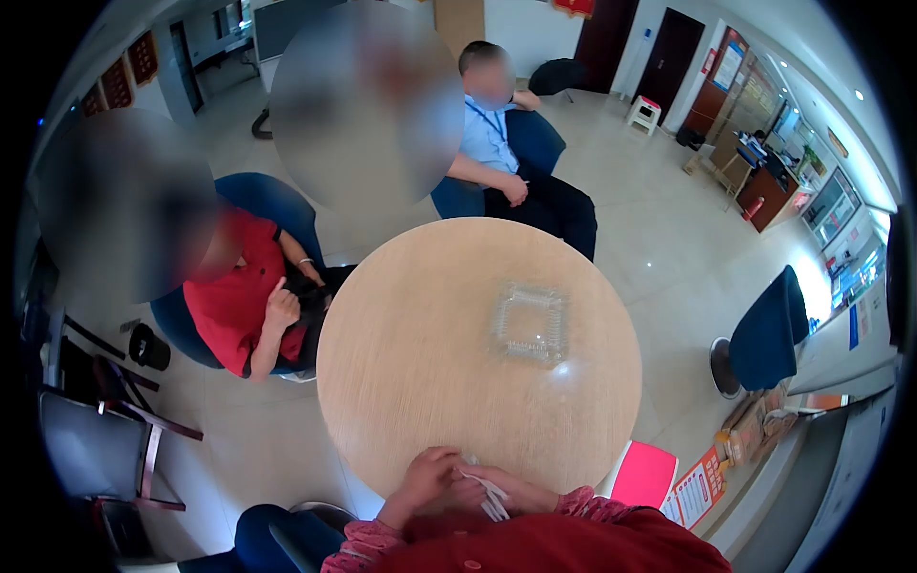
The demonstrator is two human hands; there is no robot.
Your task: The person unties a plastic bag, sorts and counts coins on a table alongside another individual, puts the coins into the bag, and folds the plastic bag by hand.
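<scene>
Both of my hands meet at the near edge of the round wooden table point(401, 382). My left hand point(430, 477) is closed, with its fingers bent against the other hand. My right hand point(485, 475) reaches in from the right and is closed too, its fingers partly hidden. Several thin white strips point(495, 498) hang from between the hands towards my red top; their kind is too small to tell. Farther up the tabletop, apart from both hands, sits a square clear dish point(504, 325) with ridged sides, like a glass ashtray.
A person in a red shirt point(250, 315) sits at the left on a blue chair, and a person in a light blue shirt point(487, 134) sits beyond the table. A red-topped stool point(645, 475) stands by my right side. Another blue chair point(769, 334) is farther right.
</scene>
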